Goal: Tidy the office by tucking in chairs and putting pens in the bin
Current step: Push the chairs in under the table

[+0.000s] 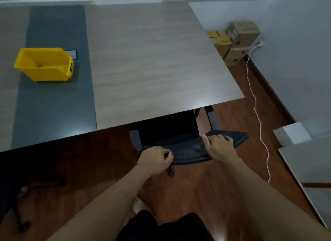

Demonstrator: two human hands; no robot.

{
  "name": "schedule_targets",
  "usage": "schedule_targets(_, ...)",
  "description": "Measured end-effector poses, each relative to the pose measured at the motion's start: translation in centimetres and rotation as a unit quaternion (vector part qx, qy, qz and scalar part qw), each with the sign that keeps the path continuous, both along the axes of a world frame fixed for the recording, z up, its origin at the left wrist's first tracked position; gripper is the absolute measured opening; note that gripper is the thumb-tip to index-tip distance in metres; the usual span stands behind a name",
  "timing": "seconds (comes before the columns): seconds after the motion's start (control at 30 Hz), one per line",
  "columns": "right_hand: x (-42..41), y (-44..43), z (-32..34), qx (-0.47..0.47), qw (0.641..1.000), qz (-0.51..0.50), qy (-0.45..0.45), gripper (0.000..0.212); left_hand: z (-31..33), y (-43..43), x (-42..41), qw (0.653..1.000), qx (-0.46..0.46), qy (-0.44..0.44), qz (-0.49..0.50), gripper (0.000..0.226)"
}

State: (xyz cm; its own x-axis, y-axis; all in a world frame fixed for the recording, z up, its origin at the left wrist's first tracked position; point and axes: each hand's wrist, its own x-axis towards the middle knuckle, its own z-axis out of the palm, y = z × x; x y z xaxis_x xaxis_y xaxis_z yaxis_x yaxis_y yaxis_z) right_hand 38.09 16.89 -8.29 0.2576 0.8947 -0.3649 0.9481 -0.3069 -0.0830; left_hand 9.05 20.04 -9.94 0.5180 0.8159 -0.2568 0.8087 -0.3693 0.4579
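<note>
A black office chair [188, 151] stands at the near edge of the wooden table [152, 61], its seat mostly under the tabletop. My left hand [155, 157] grips the left end of the chair's backrest top. My right hand [219, 146] rests on the right part of the same backrest, fingers curled over its edge. A yellow plastic bin [44, 64] sits on the dark strip of the table at the far left, and looks empty. No pens are visible.
Cardboard boxes [234, 40] are stacked in the far right corner. A white cable [258, 115] trails along the floor by the wall. Another chair's base [23, 196] shows at lower left. A second table edge [308, 160] lies at the right.
</note>
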Motion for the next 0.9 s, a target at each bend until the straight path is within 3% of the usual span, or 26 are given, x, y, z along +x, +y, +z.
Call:
schedule_targets(0.17, 1.0, 3.0, -0.5, 0.027, 0.998, 0.023, -0.045, 0.076, 0.1, 3.0, 0.9, 0.999, 0.003, 0.017, 0.037, 0.055)
schedule_targets(0.3, 1.9, 5.9, 0.3, 0.027, 0.998, 0.050, -0.023, 0.072, 1.1, 5.2, 1.9, 0.996, 0.004, 0.041, 0.078, 0.054)
schedule_targets(0.47, 1.9, 8.4, 0.9, -0.019, 0.996, 0.073, 0.044, 0.081, 2.5, 7.9, 2.3, 0.986, -0.012, 0.088, 0.138, 0.057)
schedule_targets(0.9, 2.4, 8.7, 1.0, 0.012, 0.989, 0.119, 0.090, 0.083, 1.5, 7.1, 3.0, 0.961, 0.003, 0.120, 0.250, 0.041)
